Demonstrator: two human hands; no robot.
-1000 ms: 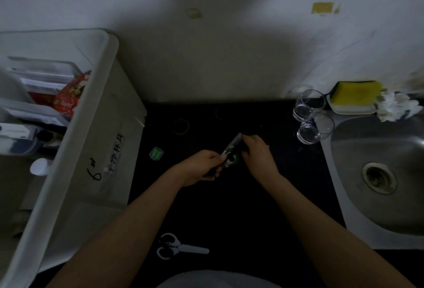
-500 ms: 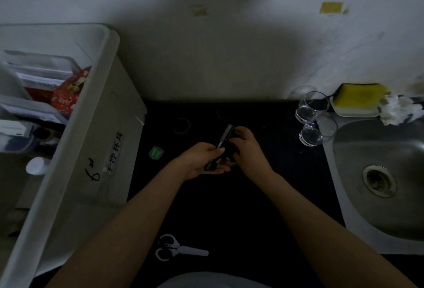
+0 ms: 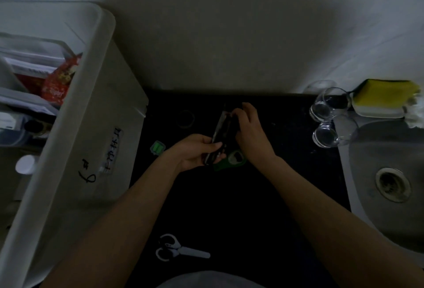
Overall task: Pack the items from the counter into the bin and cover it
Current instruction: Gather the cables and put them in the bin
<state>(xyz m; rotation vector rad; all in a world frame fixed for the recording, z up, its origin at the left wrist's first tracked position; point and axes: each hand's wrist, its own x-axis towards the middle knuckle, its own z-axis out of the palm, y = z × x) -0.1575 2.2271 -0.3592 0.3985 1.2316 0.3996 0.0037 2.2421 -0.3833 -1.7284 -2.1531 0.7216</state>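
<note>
- Dark, slim tool sits in your left hand, fingers curled round its lower end; your right hand pinches the upper part, above the black counter.
- Keep both grips firm and swing it left over the bin rim, then lower it in.
- Green opener, scissors and green clip lie unpacked; take them next.

arms: both bare to above the elbow, no sleeves visible | wrists: nothing worn | torso: grey garment
</note>
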